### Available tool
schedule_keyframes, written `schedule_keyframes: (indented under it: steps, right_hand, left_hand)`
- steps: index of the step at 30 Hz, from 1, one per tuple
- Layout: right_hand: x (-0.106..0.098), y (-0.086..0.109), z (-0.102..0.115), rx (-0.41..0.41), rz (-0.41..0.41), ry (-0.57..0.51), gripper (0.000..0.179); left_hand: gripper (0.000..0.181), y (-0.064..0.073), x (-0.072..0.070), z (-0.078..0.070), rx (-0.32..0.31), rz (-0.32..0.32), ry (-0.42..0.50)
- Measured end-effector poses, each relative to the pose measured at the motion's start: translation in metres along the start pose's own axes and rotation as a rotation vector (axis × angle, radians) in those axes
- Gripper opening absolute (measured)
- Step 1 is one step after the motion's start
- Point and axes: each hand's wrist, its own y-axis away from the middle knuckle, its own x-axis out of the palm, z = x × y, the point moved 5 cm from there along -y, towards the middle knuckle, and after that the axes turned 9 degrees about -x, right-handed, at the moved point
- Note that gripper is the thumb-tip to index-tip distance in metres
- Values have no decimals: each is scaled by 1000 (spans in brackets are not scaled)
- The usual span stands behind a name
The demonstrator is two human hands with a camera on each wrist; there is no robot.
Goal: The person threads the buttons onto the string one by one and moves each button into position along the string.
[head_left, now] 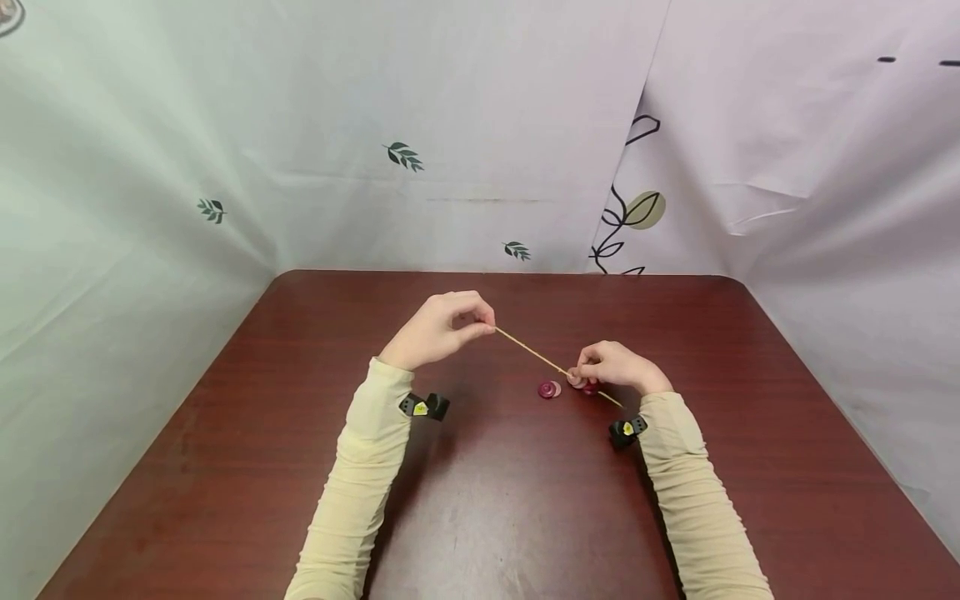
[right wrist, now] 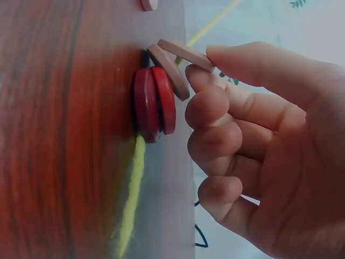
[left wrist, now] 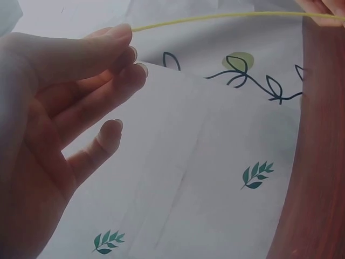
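Observation:
My left hand (head_left: 437, 332) is raised over the table, pinching one end of a yellow string (head_left: 528, 349) between thumb and forefinger. The string slants down to the right, to a small stack of buttons threaded on it. With thumb and forefinger my right hand (head_left: 621, 367) pinches a pale pink button (right wrist: 186, 54), tilted on the string. Against it leans a second pink button (right wrist: 168, 72). A red button (right wrist: 165, 101) and a dark red button (right wrist: 144, 103) stand on edge beside these. Past them the string's tail (head_left: 611, 399) runs out under my right hand.
A loose dark red button (head_left: 547, 390) lies left of my right hand, overlapping a pink one (head_left: 556, 388). The brown wooden table (head_left: 480, 517) reaches back to a pale printed cloth (head_left: 465, 108). Each wrist carries a small black camera.

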Motion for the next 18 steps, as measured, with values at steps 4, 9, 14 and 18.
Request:
schedule_keyframes:
  steps: [4,9,14,18]
  right_hand:
    - [0,0,-2,12,-1,16,22]
    - [-5,0,-2,13,-44,84,24]
    - [-11,0,2,-6,-113,103,27]
    - [-18,1,12,-39,-185,93,25]
  left_hand:
    - [6,0,1,0,8,7,3]
    - [9,-1,3,0,18,3,0]
    - [5,-2,7,-1,17,2,9]
    - [7,-3,9,-2,10,-1,4]
